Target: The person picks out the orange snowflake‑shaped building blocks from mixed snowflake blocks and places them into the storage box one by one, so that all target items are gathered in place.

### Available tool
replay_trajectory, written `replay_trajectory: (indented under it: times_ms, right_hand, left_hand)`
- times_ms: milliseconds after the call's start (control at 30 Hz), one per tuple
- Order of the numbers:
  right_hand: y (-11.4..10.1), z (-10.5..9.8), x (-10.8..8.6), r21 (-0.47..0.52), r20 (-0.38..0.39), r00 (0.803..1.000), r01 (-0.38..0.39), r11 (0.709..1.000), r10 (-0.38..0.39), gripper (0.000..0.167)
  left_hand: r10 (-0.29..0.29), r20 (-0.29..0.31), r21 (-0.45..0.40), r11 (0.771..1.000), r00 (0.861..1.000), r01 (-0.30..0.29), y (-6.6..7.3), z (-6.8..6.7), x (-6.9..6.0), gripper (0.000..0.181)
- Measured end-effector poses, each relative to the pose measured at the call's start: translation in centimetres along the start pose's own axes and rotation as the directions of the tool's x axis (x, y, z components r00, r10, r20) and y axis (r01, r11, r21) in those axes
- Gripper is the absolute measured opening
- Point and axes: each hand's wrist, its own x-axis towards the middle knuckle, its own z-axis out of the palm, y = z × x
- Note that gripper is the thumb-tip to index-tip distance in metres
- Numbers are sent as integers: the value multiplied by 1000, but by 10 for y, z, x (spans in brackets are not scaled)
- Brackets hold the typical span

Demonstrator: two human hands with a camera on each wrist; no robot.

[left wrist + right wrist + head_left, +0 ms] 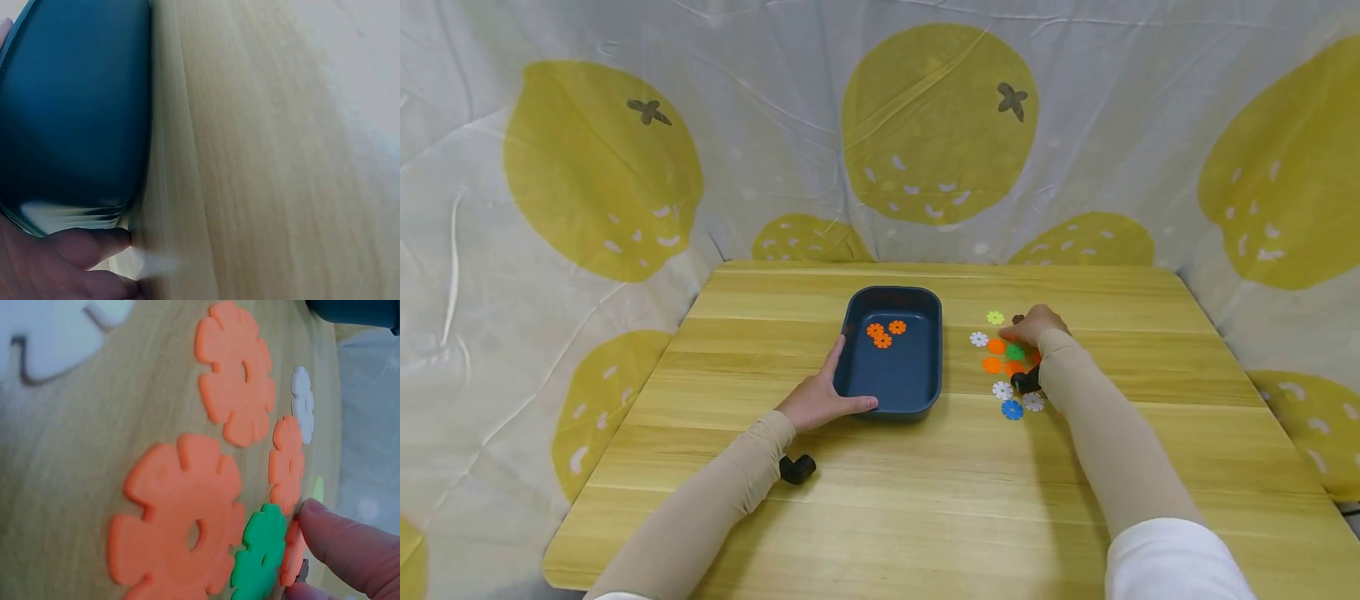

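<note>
Pale cloth [760,150] printed with lemons hangs behind and beside my wood-grain counter [925,492]. My left hand [823,400] grips the near left corner of a dark blue tray [887,383], thumb over the near rim, fingers round the left side. My right hand [1036,323], to the right, is nearly closed, pinching an orange disc [294,553] between thumb and finger; I cannot tell whether it has left the counter. Close about these fingers lie a green disc [1015,352], a brown disc [1018,319] and other loose orange discs [992,365]. Further out are a yellow-green disc [995,317] on the far side, a white disc [979,339] to the left, and two more white discs [1002,390] and a blue disc [1012,409] on the near side. Three orange discs [876,331] are already in the tray, towards its far end; with several orange ones outside, I judge the gathering partway along.
</note>
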Motion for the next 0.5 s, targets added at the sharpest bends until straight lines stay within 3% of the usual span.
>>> replay_trajectory:
  times_ms: [500]
  right_hand:
    - [-2,0,3,-9,1,1000,30,1000,-30,56]
  left_hand:
    - [-10,9,-5,1000,1000,10,0,0,0,130]
